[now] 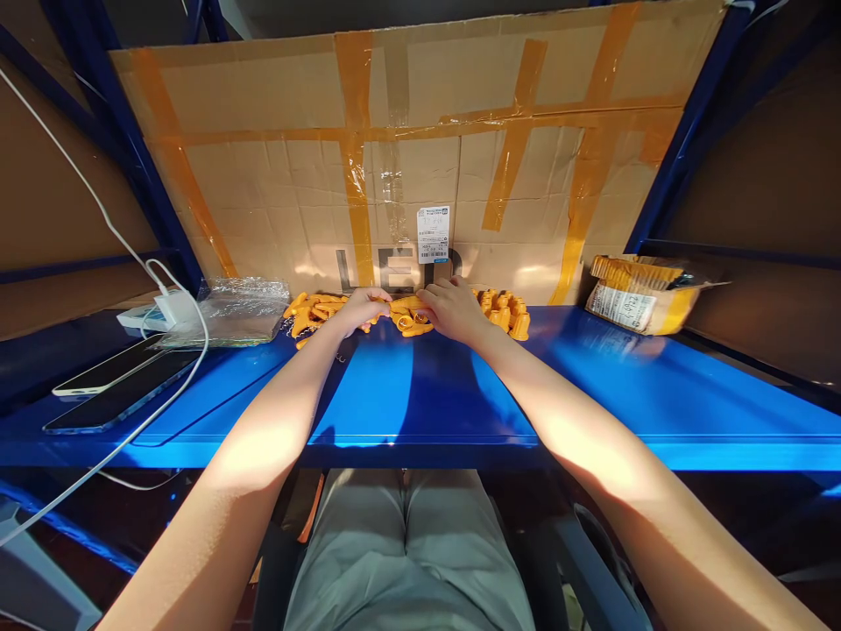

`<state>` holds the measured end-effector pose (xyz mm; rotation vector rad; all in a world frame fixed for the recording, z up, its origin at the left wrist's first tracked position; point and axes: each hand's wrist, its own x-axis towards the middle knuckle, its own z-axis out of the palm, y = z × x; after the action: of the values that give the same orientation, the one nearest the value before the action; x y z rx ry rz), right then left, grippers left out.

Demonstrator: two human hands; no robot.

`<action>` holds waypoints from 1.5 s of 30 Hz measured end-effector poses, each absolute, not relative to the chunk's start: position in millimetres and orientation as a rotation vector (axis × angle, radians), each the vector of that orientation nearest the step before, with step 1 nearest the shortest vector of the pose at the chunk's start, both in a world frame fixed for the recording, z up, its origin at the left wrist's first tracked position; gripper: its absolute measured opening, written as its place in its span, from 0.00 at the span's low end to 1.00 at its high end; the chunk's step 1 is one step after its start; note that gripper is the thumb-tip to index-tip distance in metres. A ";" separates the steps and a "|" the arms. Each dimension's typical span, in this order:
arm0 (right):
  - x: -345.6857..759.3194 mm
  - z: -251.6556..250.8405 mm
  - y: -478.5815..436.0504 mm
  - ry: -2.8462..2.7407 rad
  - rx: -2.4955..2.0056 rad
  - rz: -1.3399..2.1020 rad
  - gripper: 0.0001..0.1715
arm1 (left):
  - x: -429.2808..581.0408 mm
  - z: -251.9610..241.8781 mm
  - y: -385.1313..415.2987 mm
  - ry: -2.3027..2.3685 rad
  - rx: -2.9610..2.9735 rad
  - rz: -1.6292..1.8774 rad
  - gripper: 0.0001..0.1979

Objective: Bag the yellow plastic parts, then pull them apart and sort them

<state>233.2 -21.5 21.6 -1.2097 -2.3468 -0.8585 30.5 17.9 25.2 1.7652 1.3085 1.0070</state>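
Observation:
Small orange plastic parts (408, 317) lie in a loose heap at the back of a blue metal shelf (420, 394), against a taped cardboard sheet (394, 158). More of them spread to the left (314, 312) and stand in a cluster to the right (505, 310). My left hand (361, 308) rests on the heap with its fingers curled over some parts. My right hand (453, 308) lies just beside it, fingers bent down onto the same heap. Which parts each hand grips is hidden by the fingers.
A clear plastic bag (240, 308) lies left of the parts. Further left are a white charger (172, 308) with its cable (98, 210) and two phones (118, 386). A yellow packet (640, 294) sits at the right. Blue uprights frame both sides.

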 end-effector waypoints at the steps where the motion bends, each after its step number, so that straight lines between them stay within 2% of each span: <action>1: 233.8 21.0 -20.8 -2.343 -1.204 -0.866 0.16 | 30.4 26.7 17.2 1.302 1.724 0.999 0.11; 7: 235.2 17.5 -16.8 -2.308 -1.137 -0.918 0.18 | 28.1 32.2 18.3 1.246 1.545 0.960 0.14; 10: 235.2 15.1 -15.0 -2.270 -1.130 -0.957 0.19 | 24.9 34.3 20.9 1.200 1.480 0.842 0.12; 17: 237.0 13.9 -13.9 -2.179 -1.069 -1.021 0.21 | 23.9 37.6 19.6 1.082 1.395 0.679 0.17; 29: 230.4 3.6 -13.5 -2.421 -1.234 -0.799 0.19 | 19.1 26.9 19.7 1.202 1.573 0.764 0.13; 33: 228.4 2.2 -13.9 -2.441 -1.268 -0.772 0.17 | 21.2 19.1 25.2 1.383 1.825 0.713 0.14; 39: 232.5 5.6 -12.3 -2.383 -1.311 -0.806 0.15 | 30.4 2.0 32.1 1.756 2.655 0.770 0.16; 45: 239.2 10.2 -6.3 -2.229 -1.329 -0.881 0.14 | 35.3 5.6 28.2 1.860 2.812 0.832 0.16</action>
<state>239.2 -6.3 10.2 -1.3295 -2.2294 -0.8812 35.3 28.2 5.6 2.8121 1.8600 0.8316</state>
